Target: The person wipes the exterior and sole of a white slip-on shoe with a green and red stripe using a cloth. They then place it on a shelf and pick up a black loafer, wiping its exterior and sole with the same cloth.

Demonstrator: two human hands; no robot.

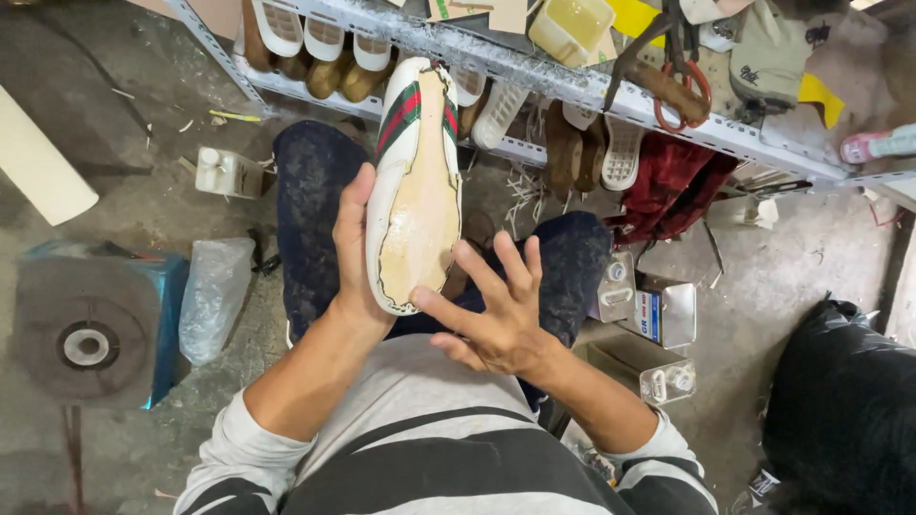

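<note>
Here the left hand (355,250) is wrapped around the side of an unsoled white shoe (415,181), fingers closed on its edge, holding it bottom-up above the lap with the toe pointing away toward the metal shelf (572,88). The shoe's pale insole board faces the camera, a darker band of what looks like glue running round its margin, and a green-and-red stripe shows on the upper near the far end. The right hand (496,319) is open, fingers spread, gripping nothing, its fingertips just touching the shoe's near end. This reads as the bottom being checked or pressed before a sole goes on, though that is a judgement. A next move would call for a steady left-hand hold and even pressure along the glued edge. White outsoles (320,36) wait on the shelf, scissors (679,81) hang there, and small cans (658,315) stand on the floor to the right.
</note>
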